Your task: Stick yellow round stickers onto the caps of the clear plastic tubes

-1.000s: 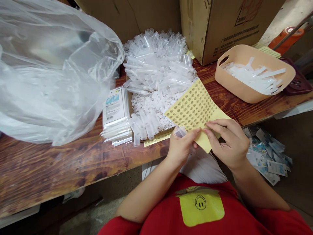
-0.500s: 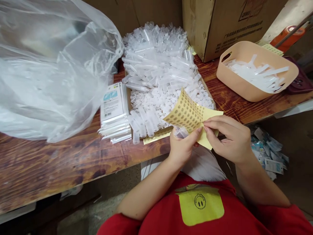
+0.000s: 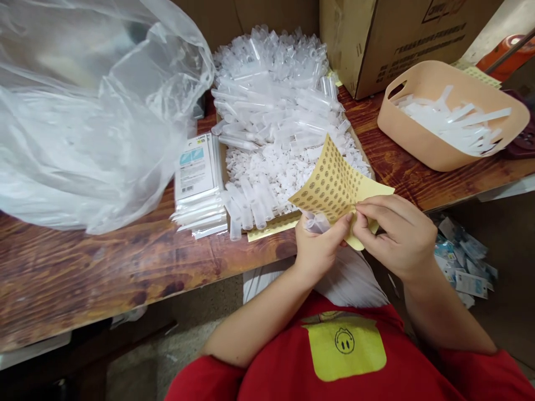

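Observation:
My left hand (image 3: 320,248) is closed, its thumb on the lower edge of a bent yellow sticker sheet (image 3: 328,184) printed with rows of small dark round labels. A clear plastic piece (image 3: 316,223), mostly hidden by the fingers, is also in this hand. With thumb and forefinger together, my right hand (image 3: 397,234) pinches at the sheet where the labels give way to plain yellow backing. Whether a single label is between those fingertips is too small to tell. Behind the sheet lies a heap of frosted plastic tubes (image 3: 276,106) and small white parts (image 3: 267,161) on a shallow tray.
Flat printed packets (image 3: 196,172) are stacked left of the heap, beside a large clear plastic bag (image 3: 104,139). A peach basket (image 3: 434,150) of white strips stands at right, near a cardboard box (image 3: 401,44). Small packets (image 3: 470,281) lie below the wooden table (image 3: 125,267).
The view has shifted slightly. Both hands keep nearly the same hold on the sheet, and the clear piece in my left hand shows a little more.

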The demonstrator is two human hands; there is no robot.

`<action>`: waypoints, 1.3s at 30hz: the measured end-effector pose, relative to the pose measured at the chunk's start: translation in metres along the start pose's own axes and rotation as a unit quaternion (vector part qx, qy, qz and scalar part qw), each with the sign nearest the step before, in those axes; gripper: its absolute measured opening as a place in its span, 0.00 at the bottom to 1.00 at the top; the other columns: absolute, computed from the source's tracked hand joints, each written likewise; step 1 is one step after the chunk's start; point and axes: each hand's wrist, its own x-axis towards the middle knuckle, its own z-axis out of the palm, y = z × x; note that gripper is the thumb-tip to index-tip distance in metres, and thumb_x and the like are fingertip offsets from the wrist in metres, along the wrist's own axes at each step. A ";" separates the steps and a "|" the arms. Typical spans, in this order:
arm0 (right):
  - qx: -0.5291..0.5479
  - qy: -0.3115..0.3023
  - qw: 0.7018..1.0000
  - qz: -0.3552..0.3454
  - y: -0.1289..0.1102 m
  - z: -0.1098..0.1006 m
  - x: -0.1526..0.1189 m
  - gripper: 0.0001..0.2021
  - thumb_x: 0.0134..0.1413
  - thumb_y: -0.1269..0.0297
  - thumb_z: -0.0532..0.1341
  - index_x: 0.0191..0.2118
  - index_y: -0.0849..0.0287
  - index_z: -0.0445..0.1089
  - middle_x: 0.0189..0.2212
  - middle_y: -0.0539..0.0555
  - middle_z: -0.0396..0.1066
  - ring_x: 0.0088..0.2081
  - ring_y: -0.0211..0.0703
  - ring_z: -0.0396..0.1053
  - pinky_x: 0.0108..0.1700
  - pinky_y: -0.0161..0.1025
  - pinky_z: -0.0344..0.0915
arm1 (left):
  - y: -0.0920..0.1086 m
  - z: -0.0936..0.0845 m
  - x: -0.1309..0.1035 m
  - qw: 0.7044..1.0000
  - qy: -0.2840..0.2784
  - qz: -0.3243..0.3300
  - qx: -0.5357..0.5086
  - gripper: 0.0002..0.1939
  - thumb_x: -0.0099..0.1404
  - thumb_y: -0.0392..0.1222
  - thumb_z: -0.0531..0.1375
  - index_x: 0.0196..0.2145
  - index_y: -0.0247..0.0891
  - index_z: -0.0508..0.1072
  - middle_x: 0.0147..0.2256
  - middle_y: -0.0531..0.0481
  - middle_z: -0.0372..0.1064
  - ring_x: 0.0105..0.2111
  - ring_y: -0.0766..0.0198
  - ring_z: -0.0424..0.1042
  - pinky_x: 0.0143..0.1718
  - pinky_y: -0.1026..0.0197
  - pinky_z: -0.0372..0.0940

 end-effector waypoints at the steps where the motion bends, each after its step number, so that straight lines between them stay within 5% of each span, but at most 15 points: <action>1: 0.009 0.009 1.000 0.007 0.001 0.001 -0.001 0.10 0.53 0.79 0.63 0.36 0.56 0.74 0.32 0.54 0.79 0.34 0.45 0.78 0.41 0.42 0.77 | 0.001 0.000 0.000 1.000 -0.002 -0.005 0.000 0.17 0.49 0.49 0.74 0.26 0.37 0.73 0.24 0.54 0.72 0.19 0.70 0.67 0.19 0.65 0.66; 11: 0.122 0.063 0.981 0.135 0.012 0.007 -0.005 0.08 0.54 0.76 0.65 0.36 0.53 0.76 0.32 0.52 0.79 0.34 0.44 0.77 0.36 0.43 0.76 | 0.001 -0.001 0.004 0.999 -0.008 -0.016 -0.039 0.19 0.48 0.50 0.74 0.25 0.37 0.70 0.23 0.54 0.72 0.19 0.70 0.66 0.18 0.66 0.64; 15: 0.163 0.088 0.976 0.115 0.008 -0.001 -0.004 0.12 0.52 0.76 0.67 0.39 0.52 0.78 0.34 0.51 0.80 0.34 0.46 0.78 0.37 0.45 0.77 | 0.000 0.001 0.003 1.000 -0.004 0.003 -0.023 0.17 0.50 0.47 0.73 0.29 0.39 0.71 0.23 0.56 0.71 0.18 0.70 0.64 0.19 0.66 0.63; 20: 0.162 -0.012 0.987 -0.016 0.000 -0.013 0.009 0.18 0.55 0.78 0.65 0.48 0.50 0.75 0.40 0.52 0.81 0.38 0.46 0.81 0.39 0.44 0.79 | 0.002 -0.006 0.003 0.994 -0.017 0.080 0.071 0.11 0.52 0.42 0.70 0.30 0.40 0.73 0.28 0.54 0.74 0.27 0.66 0.70 0.31 0.64 0.66; 26: 0.167 -0.129 0.964 -0.162 0.006 -0.010 0.030 0.11 0.61 0.72 0.63 0.47 0.53 0.74 0.43 0.55 0.81 0.42 0.45 0.80 0.43 0.42 0.78 | 0.003 -0.024 0.008 0.974 -0.062 0.132 0.172 0.11 0.48 0.38 0.70 0.25 0.39 0.70 0.23 0.57 0.69 0.24 0.68 0.64 0.29 0.65 0.62; 32: 0.164 -0.224 0.942 -0.187 0.016 -0.014 0.038 0.10 0.68 0.65 0.58 0.49 0.52 0.73 0.47 0.55 0.79 0.44 0.48 0.79 0.44 0.46 0.77 | -0.002 -0.028 0.009 0.971 -0.097 0.149 0.162 0.09 0.51 0.39 0.69 0.29 0.40 0.73 0.26 0.56 0.72 0.26 0.66 0.67 0.30 0.65 0.63; 39: 0.141 -0.260 0.938 -0.183 0.018 -0.017 0.040 0.11 0.70 0.61 0.55 0.50 0.48 0.72 0.47 0.51 0.79 0.43 0.48 0.78 0.45 0.46 0.76 | 0.000 -0.028 0.009 0.965 -0.120 0.150 0.180 0.09 0.51 0.38 0.70 0.29 0.40 0.72 0.27 0.55 0.73 0.28 0.64 0.70 0.33 0.63 0.66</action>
